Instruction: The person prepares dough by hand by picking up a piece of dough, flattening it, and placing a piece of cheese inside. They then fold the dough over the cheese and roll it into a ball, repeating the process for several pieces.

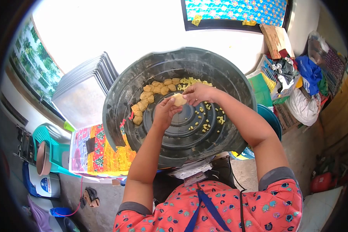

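Note:
A flattened piece of dough (pixel 179 99) is held between my two hands, above the middle of a large round black tub (pixel 174 145). My left hand (pixel 166 113) grips its left edge with thumb and fingers. On the opposite side, my right hand (pixel 199 94) has its fingertips closed on the dough's right edge. Several rounded dough balls (pixel 147 95) lie in a curved row along the tub's left and far side. Small yellow cubes (pixel 195 82) are heaped at the far side, and more loose cubes (pixel 205 127) are scattered on the right of the tub floor.
Stacked metal trays (pixel 83 91) stand left of the tub. A table with a patterned cover (pixel 104 150) is at the near left, beside a teal plastic chair (pixel 60 150). At right are a crate of cloths (pixel 280 77) and a teal basin (pixel 268 120).

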Tool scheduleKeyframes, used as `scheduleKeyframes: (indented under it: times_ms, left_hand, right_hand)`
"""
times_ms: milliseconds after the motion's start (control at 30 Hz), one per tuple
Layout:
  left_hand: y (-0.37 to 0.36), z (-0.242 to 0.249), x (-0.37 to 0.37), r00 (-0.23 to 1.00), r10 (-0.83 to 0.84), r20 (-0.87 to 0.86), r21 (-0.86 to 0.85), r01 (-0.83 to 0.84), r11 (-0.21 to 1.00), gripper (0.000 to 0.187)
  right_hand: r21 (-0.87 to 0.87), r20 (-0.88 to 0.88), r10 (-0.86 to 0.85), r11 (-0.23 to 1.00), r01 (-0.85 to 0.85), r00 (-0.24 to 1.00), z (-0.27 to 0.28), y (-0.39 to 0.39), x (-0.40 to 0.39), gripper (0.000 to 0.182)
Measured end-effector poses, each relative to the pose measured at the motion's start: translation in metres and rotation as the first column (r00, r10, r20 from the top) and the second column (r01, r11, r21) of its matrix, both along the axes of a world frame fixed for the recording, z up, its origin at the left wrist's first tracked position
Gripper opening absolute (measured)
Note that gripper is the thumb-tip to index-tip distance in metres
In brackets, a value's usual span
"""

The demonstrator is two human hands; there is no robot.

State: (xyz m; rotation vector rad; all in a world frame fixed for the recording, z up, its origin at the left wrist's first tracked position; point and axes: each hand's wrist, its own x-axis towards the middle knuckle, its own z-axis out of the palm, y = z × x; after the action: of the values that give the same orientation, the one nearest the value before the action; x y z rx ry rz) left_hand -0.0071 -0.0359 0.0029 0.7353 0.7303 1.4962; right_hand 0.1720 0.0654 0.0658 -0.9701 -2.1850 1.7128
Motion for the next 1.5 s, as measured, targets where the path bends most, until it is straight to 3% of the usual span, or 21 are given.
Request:
scheduleKeyframes:
  times_ms: [500, 700, 1500]
  left_hand:
    - [-0.001, -0.003, 0.0, 0.971, 0.042, -0.235, -0.074, -0.061, 0.995, 0.029]
    - [0.0, -0.005, 0.001, 0.955, 0.063, -0.289, -0.047, -0.08, 0.996, 0.023]
    - [-0.004, 0.002, 0.009, 0.823, 0.116, -0.556, -0.003, -0.141, 0.99, 0.029]
  right_hand:
    - [0.052, 0.095, 0.078, 0.995, -0.084, 0.992, 0.004, -0.006, -0.003, 0.034]
    - [0.05, 0.105, 0.082, 0.995, -0.087, 0.991, 0.006, -0.01, -0.004, 0.033]
    - [0.101, 0.182, 0.122, 0.985, -0.143, 0.976, -0.001, -0.01, -0.007, 0.041]
